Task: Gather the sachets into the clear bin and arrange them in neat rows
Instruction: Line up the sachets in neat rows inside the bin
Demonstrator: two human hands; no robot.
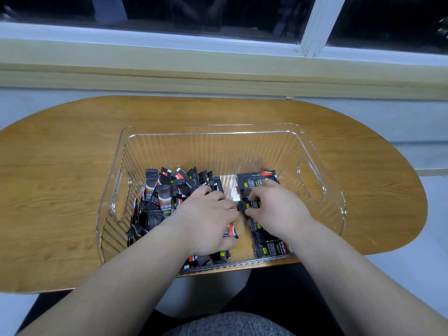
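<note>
The sachet (249,205) is pinched in the right hand (276,209), crosswise over the flat row (257,180) on the right side of the clear bin (218,151), probably to land it square. Just beside it, the left hand (208,221) lies on the loose heap (167,190), perhaps steadying it. Whether it grips anything I cannot tell. The bin stands on the wooden table (60,178).

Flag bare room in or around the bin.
Inside the clear bin: only a narrow floor strip between the loose heap and the flat row, bridged by left hand and right hand pinching a sachet. Table bare either side. Heap side crowded.
</note>
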